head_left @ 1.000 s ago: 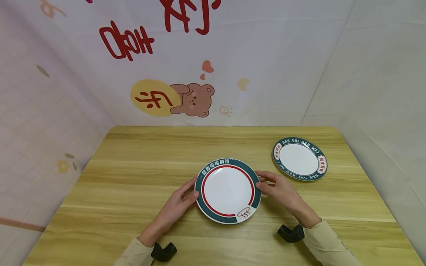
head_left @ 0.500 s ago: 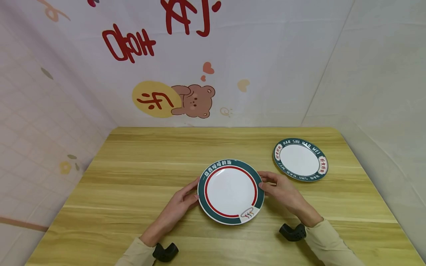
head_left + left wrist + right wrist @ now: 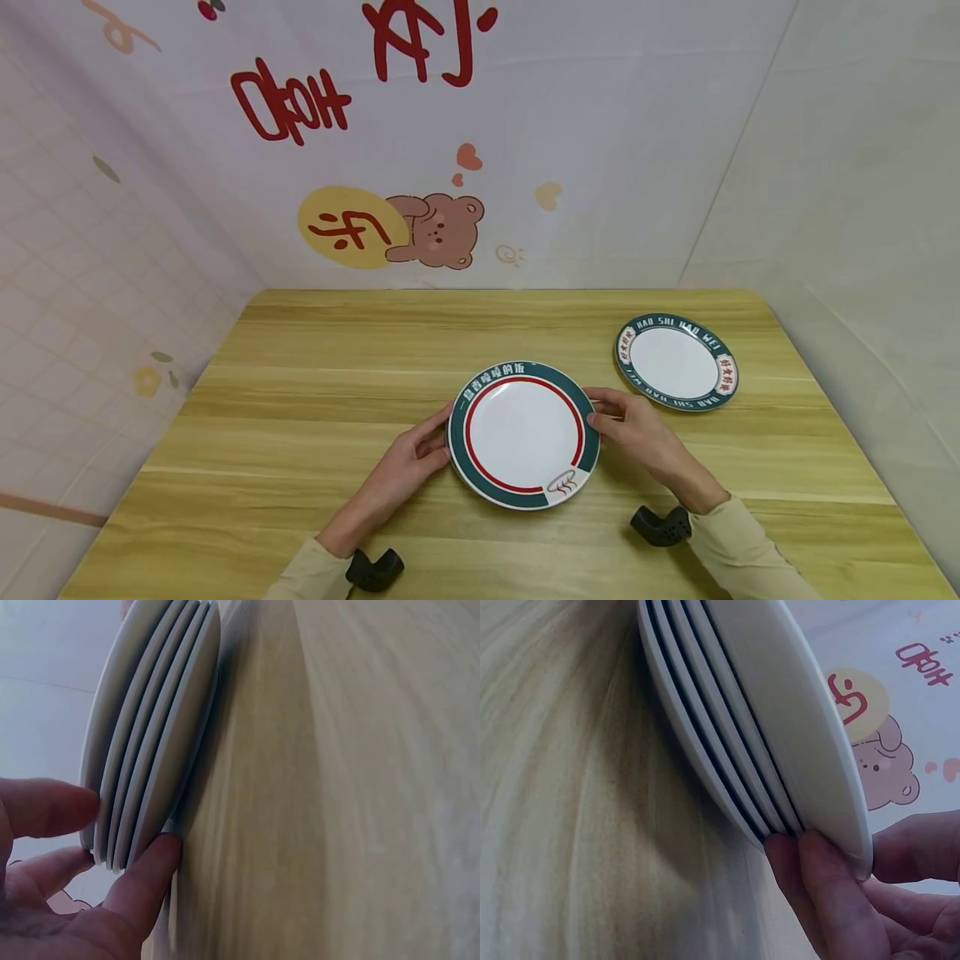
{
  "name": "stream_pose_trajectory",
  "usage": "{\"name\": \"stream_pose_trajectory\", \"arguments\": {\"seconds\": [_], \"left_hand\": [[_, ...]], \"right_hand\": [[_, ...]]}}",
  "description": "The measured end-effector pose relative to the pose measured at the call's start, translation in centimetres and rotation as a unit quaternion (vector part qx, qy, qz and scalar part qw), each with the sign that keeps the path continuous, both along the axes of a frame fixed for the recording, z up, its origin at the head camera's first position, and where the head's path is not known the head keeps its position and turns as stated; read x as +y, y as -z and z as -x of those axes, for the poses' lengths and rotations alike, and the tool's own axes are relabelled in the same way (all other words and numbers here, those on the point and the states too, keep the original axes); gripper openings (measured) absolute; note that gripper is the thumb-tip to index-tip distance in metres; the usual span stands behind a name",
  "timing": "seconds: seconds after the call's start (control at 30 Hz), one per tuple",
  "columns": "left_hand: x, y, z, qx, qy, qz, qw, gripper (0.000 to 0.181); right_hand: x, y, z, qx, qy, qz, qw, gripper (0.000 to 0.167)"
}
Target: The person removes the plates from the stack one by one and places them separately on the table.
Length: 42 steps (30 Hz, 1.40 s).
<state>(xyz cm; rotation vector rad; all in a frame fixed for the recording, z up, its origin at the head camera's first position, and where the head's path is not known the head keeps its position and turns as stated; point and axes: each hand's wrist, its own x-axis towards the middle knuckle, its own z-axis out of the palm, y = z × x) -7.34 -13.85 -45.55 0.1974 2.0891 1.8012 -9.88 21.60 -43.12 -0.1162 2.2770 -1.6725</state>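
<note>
A stack of several round plates (image 3: 524, 437) sits front and center in the head view. The top one has a white middle, a thin red ring and a green rim with white lettering. At its left edge my left hand (image 3: 405, 467) grips the stack; the left wrist view shows the layered plate edges (image 3: 142, 750) between thumb and fingers. Opposite it, my right hand (image 3: 645, 437) holds the right edge. In the right wrist view, fingertips (image 3: 814, 851) press under the top plate (image 3: 795, 727), with the thumb on its outer rim. Whether the stack touches the table cannot be told.
An oval plate (image 3: 677, 362) with a green lettered rim lies on the wooden table (image 3: 315, 350) at the back right. Light printed cloth walls (image 3: 600, 125) border the table at the back and sides. Black curved pieces (image 3: 660, 527) sit at both wrists.
The stack has shifted slightly to the right with both hands at its edges. My left thumb has slipped from over the rim to its side. The oval plate stays in place.
</note>
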Motion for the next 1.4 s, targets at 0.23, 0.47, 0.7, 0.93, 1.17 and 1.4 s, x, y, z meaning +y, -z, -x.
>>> {"name": "stream_pose_trajectory", "arguments": {"seconds": [0.23,0.47,0.7,0.93,1.17,1.4], "left_hand": [[0.1,0.0,0.2,0.010,0.001,0.006,0.9999,0.065],[0.7,0.1,0.0,0.026,-0.042,0.044,0.9978,0.061],[1.1,-0.2,-0.2,0.044,-0.060,0.063,0.9952,0.057],[1.2,-0.4,-0.1,0.051,-0.069,0.064,0.9942,0.056],[1.1,-0.2,-0.1,0.051,-0.064,0.064,0.9946,0.057],[1.1,-0.2,0.0,0.063,-0.054,0.053,0.9952,0.059]], "right_hand": [[0.1,0.0,0.0,0.000,0.000,-0.001,1.0000,0.048],[0.3,0.2,-0.1,0.003,0.003,-0.004,1.0000,0.049],[0.6,0.2,-0.3,0.008,0.002,0.008,0.9999,0.049],[1.0,-0.2,-0.5,-0.011,0.016,0.026,0.9995,0.051],[1.4,-1.3,-0.5,-0.020,0.052,0.048,0.9973,0.052],[2.0,-2.1,-0.1,0.001,0.080,0.056,0.9952,0.053]]}}
